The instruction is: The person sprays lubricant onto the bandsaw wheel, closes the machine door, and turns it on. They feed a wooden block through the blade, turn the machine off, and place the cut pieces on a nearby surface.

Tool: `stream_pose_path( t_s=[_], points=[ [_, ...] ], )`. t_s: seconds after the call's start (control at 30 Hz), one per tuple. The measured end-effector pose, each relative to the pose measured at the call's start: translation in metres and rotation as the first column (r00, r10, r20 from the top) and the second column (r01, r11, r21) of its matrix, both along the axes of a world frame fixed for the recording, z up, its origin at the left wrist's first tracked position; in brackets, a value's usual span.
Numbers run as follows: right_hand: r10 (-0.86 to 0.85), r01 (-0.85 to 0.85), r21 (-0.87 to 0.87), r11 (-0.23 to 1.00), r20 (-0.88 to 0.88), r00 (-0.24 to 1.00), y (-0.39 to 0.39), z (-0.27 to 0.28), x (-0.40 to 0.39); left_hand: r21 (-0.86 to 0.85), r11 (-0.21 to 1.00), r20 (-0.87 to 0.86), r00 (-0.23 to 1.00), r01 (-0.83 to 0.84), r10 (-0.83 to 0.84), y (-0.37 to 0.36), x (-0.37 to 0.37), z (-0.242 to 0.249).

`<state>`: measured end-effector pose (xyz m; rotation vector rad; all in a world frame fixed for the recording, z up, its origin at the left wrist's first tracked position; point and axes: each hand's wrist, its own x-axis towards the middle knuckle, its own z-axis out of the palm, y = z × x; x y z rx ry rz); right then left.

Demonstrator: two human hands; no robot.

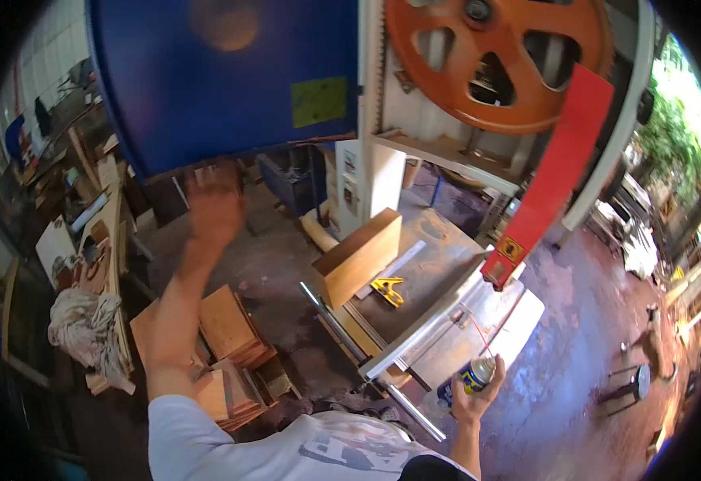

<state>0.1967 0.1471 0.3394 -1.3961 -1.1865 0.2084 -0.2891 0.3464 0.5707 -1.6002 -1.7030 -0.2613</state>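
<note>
My left hand (216, 202) is raised on the left, right at the lower edge of the open blue door (230, 88) of a bandsaw; its fingers are smeared by motion. Low on the right, my right hand (472, 401) is closed around a spray can (477, 373) with a thin red straw pointing up and left toward the saw table (439, 248). Above the table, the orange wheel (499, 64) shows inside the uncovered housing. A red guard strip (555, 168) slants down in front of it.
A wooden block (358, 258) and a yellow clamp-like tool (387, 292) rest on the saw table. Metal fence rails (415, 410) jut toward me. Wooden boards (230, 325) are stacked at lower left, near a crumpled cloth (86, 325). A stool (638, 383) stands at right.
</note>
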Motion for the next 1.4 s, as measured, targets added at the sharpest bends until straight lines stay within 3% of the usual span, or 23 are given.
stream_pose_path(
  t_s=[0.07, 0.13, 0.23, 0.27, 0.37, 0.47, 0.5, 0.53, 0.57, 0.63, 0.67, 0.73, 0.93, 1.03, 1.17, 1.2, 1.27, 1.4],
  points=[
    [-0.028, 0.027, 0.023, 0.999, 0.073, 0.997, 0.002, 0.001, 0.003, -0.184, 0.881, 0.285, 0.882, 0.435, -0.376, 0.062, 0.035, -0.030],
    [-0.007, 0.004, 0.050, 0.999, 0.062, 0.998, -0.001, 0.004, 0.004, -0.092, 0.738, 0.330, 0.720, 0.668, -0.610, 0.078, 0.089, -0.031],
    [-0.048, 0.038, 0.104, 0.994, 0.097, 0.994, -0.018, 0.009, 0.012, 0.159, 0.776, 0.264, 0.732, 0.610, -0.629, 0.075, 0.113, -0.014],
    [-0.102, 0.092, 0.105, 0.990, 0.093, 0.990, -0.023, 0.007, 0.015, 0.332, 0.765, 0.238, 0.736, 0.552, -0.634, 0.062, 0.112, -0.007],
    [-0.135, 0.134, -0.015, 0.991, -0.120, 0.984, -0.051, -0.007, 0.024, 0.688, 0.655, 0.153, 0.820, 0.312, -0.552, 0.038, 0.043, 0.022],
    [-0.213, 0.213, -0.006, 0.977, -0.087, 0.973, -0.065, -0.008, 0.032, 0.868, 0.496, 0.169, 0.913, 0.041, -0.371, 0.017, -0.041, 0.052],
    [-0.228, 0.229, 0.002, 0.973, -0.090, 0.969, -0.068, -0.006, 0.032, 0.879, 0.476, 0.182, 0.938, -0.021, -0.296, 0.014, -0.078, 0.057],
    [-0.281, 0.282, -0.006, 0.959, 0.028, 0.959, -0.068, -0.009, 0.036, 0.889, 0.451, 0.197, 0.955, -0.080, -0.220, 0.012, -0.106, 0.062],
    [-0.255, 0.255, -0.003, 0.967, -0.015, 0.967, -0.067, -0.005, 0.033, 0.868, 0.491, 0.255, 0.914, -0.073, -0.317, 0.007, -0.115, 0.066],
    [-0.206, 0.208, 0.014, 0.978, -0.095, 0.974, -0.057, 0.009, 0.026, 0.828, 0.559, 0.378, 0.784, -0.048, -0.492, 0.002, -0.127, 0.073],
    [-0.224, 0.222, 0.048, 0.974, 0.040, 0.974, -0.051, 0.012, 0.025, 0.779, 0.622, 0.481, 0.716, -0.085, -0.506, 0.003, -0.137, 0.071],
    [-0.193, 0.187, 0.059, 0.981, 0.106, 0.976, -0.039, 0.021, 0.018, 0.666, 0.734, 0.665, 0.551, -0.131, -0.505, 0.011, -0.162, 0.067],
    [-0.051, 0.037, 0.090, 0.995, 0.155, 0.987, -0.009, 0.044, -0.012, 0.633, 0.749, 0.681, 0.603, -0.197, -0.417, 0.036, -0.216, 0.046],
    [-0.024, -0.014, 0.138, 0.990, 0.270, 0.963, 0.006, 0.059, -0.029, 0.718, 0.674, 0.610, 0.623, -0.173, -0.490, 0.046, -0.220, 0.039],
    [-0.004, -0.036, 0.136, 0.990, 0.286, 0.958, 0.025, 0.062, -0.058, 0.633, 0.729, 0.725, 0.530, -0.260, -0.441, 0.031, -0.196, 0.041],
    [-0.009, -0.037, 0.149, 0.988, 0.298, 0.955, 0.031, 0.066, -0.066, 0.718, 0.682, 0.610, 0.596, -0.137, -0.522, 0.020, -0.173, 0.047],
    [-0.013, -0.049, 0.180, 0.983, 0.328, 0.945, 0.041, 0.073, -0.080, 0.696, 0.699, 0.613, 0.643, -0.164, -0.460, 0.016, -0.176, 0.046],
    [-0.001, -0.083, 0.250, 0.965, 0.321, 0.947, 0.056, 0.090, -0.094, 0.693, 0.687, 0.662, 0.569, -0.217, -0.488, 0.012, -0.171, 0.036]
  ],
)
